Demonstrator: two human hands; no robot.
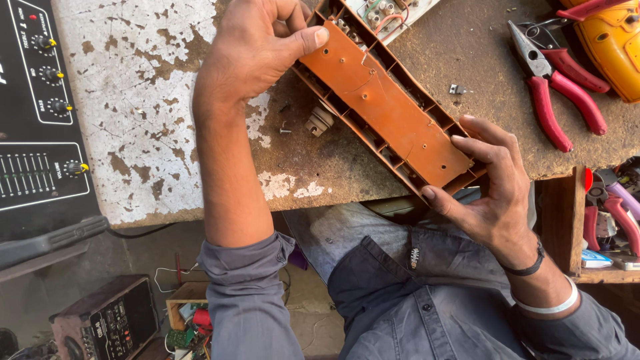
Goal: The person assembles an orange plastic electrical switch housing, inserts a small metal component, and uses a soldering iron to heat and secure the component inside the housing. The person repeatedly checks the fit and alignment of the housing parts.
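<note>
I grip the long orange-brown plastic casing with its flat inner board (390,110) at both ends over the worn workbench (160,133): left hand (257,47) fingers curled, thumb pressing; right hand (490,180) fingers half-closed round the near end. Best to keep even pressure, avoid twisting. Red-handled pliers (557,87) lie nearby.

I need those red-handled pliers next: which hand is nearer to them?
Right. The right hand grips the orange panel's near end, just below-left of the pliers; the left hand holds the far end.
</note>
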